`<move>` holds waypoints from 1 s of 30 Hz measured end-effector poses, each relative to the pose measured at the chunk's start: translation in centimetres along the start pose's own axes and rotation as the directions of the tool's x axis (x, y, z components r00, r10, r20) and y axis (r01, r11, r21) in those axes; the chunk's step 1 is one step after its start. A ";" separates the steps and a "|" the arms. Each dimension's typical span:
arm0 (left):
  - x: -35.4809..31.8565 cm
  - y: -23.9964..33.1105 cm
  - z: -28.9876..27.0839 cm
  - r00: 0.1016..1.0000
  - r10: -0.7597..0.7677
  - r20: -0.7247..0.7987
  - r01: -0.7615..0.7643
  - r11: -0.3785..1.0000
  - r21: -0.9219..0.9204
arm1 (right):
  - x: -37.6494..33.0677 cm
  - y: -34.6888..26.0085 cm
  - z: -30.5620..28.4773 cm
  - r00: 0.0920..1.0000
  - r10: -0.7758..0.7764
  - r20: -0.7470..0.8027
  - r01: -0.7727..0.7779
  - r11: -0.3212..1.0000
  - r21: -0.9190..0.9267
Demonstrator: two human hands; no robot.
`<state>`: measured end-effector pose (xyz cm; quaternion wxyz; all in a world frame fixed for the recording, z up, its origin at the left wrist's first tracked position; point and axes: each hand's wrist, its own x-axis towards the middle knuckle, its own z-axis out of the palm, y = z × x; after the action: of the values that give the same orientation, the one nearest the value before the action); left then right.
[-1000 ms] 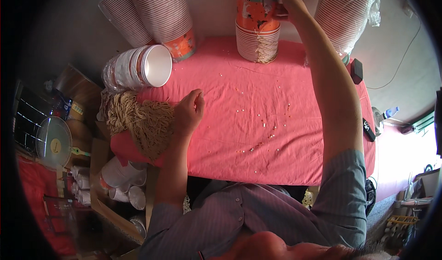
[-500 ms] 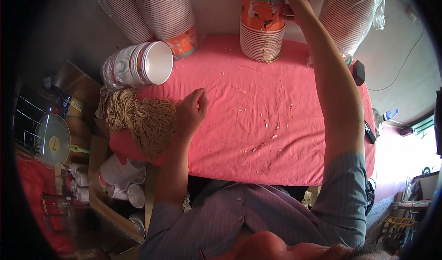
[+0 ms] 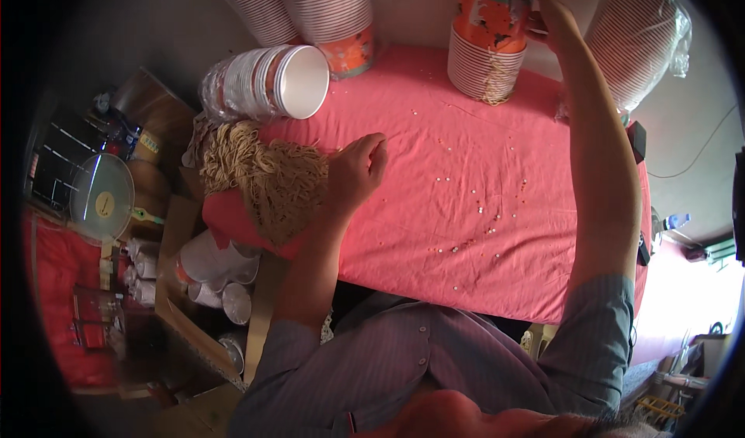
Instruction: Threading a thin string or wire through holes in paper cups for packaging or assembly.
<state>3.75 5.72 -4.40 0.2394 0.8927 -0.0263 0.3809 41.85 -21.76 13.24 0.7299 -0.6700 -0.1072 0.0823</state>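
Observation:
An orange paper bucket (image 3: 490,20) with dark printed figures and a green band stands upside down atop a stack of nested white-rimmed buckets (image 3: 469,67) at the far side of the table. My right hand (image 3: 552,20) is at its right side, fingers bent against it, partly hidden. Tan cord (image 3: 497,81) hangs down the front of the stack. Closer to me, my left hand (image 3: 358,168) hovers with curled fingers beside a heap of tan cords (image 3: 272,174); what it holds, if anything, cannot be made out.
Small white and red beads (image 3: 481,211) lie scattered on the pink tablecloth (image 3: 419,174). A wrapped bucket stack (image 3: 303,81) lies on its side at the left. Tall stacks (image 3: 326,11) rise behind it, another wrapped stack (image 3: 640,38) at far right. A cardboard box (image 3: 182,306) holds more buckets.
The whole view has shifted, so the table and stacks appear farther right and slightly higher. Both hands keep nearly the same places relative to the buckets and cords.

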 end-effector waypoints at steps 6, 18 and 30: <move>1.8 0.3 -4.3 0.895 -0.353 -0.272 0.298 0.928 -0.224 | -0.4 -0.9 -3.4 0.807 -0.569 -0.161 0.248 0.573 -0.781; 5.3 -14.8 -8.3 0.892 -0.263 -0.367 0.272 0.962 -0.027 | -18.2 14.3 32.3 0.798 -0.359 0.484 0.580 0.676 -0.455; 4.2 -17.1 -8.1 0.869 -0.363 -0.337 0.330 0.931 -0.153 | -18.2 16.5 39.1 0.803 -0.309 0.510 0.563 0.674 -0.478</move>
<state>5.25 24.98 -3.66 0.3448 0.7862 0.1615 0.4868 14.25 12.46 -0.98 0.4353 -0.7909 -0.4300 -0.0067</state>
